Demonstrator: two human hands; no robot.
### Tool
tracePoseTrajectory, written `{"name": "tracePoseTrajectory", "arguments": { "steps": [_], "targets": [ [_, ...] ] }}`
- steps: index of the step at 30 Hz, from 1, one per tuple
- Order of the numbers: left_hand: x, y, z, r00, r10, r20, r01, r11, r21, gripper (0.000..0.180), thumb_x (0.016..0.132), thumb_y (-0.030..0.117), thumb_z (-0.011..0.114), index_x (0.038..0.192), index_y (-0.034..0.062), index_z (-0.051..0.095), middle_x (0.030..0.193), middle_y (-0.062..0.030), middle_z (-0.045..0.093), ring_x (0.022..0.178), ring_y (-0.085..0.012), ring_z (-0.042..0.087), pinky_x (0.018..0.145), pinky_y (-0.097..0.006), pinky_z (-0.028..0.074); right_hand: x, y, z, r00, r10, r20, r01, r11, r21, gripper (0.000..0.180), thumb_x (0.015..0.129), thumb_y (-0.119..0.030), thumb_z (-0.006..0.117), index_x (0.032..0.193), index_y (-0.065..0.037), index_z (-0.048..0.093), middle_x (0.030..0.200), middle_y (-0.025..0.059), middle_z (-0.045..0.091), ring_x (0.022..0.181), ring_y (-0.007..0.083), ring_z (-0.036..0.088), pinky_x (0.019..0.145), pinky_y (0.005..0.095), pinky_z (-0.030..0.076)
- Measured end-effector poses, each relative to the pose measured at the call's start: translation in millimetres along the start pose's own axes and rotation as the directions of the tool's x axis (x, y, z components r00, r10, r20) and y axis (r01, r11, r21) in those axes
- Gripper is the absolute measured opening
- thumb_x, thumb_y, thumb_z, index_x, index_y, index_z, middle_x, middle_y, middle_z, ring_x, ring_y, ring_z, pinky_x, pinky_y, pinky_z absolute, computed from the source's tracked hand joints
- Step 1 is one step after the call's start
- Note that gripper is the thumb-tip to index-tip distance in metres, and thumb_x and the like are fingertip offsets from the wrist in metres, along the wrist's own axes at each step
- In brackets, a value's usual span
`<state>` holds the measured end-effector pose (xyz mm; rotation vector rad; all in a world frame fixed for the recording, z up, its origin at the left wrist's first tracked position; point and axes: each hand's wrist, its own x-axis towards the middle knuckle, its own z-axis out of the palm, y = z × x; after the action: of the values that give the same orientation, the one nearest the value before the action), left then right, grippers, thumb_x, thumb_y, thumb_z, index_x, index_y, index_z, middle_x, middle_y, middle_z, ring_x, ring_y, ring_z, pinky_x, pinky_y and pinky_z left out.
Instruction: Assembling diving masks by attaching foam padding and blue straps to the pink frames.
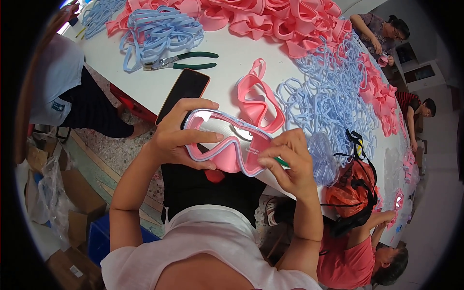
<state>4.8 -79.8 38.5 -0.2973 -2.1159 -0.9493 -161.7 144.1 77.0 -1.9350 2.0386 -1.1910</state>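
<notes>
A pink diving mask (227,157) with a clear lens and a light blue frame is held up in front of my body. My left hand (181,135) grips its left end, with fingers over the lens and the thumb below. At the right end, my right hand (292,162) is closed, its thumb and fingers pinched at the mask's rim. A small green piece (282,162) shows between that hand's fingers; its kind is hidden. Just beyond lies a loose pink mask skirt (259,104) on the white table (222,77).
Behind my left hand lie a dark phone (183,92) and green-handled pliers (181,61). Light blue frames (162,31), more blue frames (324,92) and pink skirts (290,21) are heaped around. A red plastic bag (355,188) lies right. Several people work nearby.
</notes>
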Motion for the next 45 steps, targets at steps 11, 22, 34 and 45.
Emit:
{"name": "tracePoseTrajectory", "arguments": {
  "steps": [11,22,34,45],
  "targets": [
    [-7,0,-2,0.998,0.068,-0.017,-0.067,0.995,0.078,0.051,0.054,0.026,0.090,0.101,0.0169,0.073,0.119,-0.0198,0.056,0.106,-0.0344,0.059,0.085,-0.041,0.051,-1,16,1,0.862,0.455,0.225,-0.495,0.659,0.566,0.022,0.088,-0.010,0.067,0.107,0.001,0.064,0.096,0.0031,0.059,0.085,0.0097,0.054,0.074,0.0256,0.044],
    [-15,3,7,0.999,0.051,0.018,-0.053,0.993,0.104,0.058,0.053,0.028,0.088,0.106,0.0173,0.068,0.116,-0.0171,0.057,0.101,-0.0315,0.060,0.082,-0.039,0.050,-16,19,19,0.814,0.532,0.230,-0.550,0.584,0.597,0.020,0.084,-0.010,0.073,0.100,0.000,0.066,0.082,-0.0034,0.051,0.072,0.0062,0.046,0.066,0.0208,0.039],
    [-43,-3,15,0.945,-0.111,-0.307,0.149,0.984,0.102,0.051,0.069,0.039,0.079,0.105,0.0056,0.065,0.116,-0.0241,0.055,0.102,-0.0331,0.059,0.085,-0.040,0.050,49,122,-79,0.899,0.437,-0.024,-0.360,0.705,-0.611,0.028,0.078,-0.016,0.071,0.102,-0.002,0.066,0.096,0.0154,0.065,0.091,0.0344,0.062,0.079,0.0424,0.050],
    [-71,6,-7,0.896,-0.207,-0.393,0.278,0.951,0.134,0.054,0.074,0.046,0.075,0.106,0.0042,0.063,0.117,-0.0247,0.054,0.104,-0.0331,0.057,0.088,-0.041,0.048,58,172,-111,0.848,0.391,-0.358,-0.491,0.834,-0.252,0.012,0.087,-0.012,0.062,0.089,0.000,0.063,0.079,0.0107,0.067,0.072,0.0232,0.067,0.064,0.0319,0.050]
  ]
}}
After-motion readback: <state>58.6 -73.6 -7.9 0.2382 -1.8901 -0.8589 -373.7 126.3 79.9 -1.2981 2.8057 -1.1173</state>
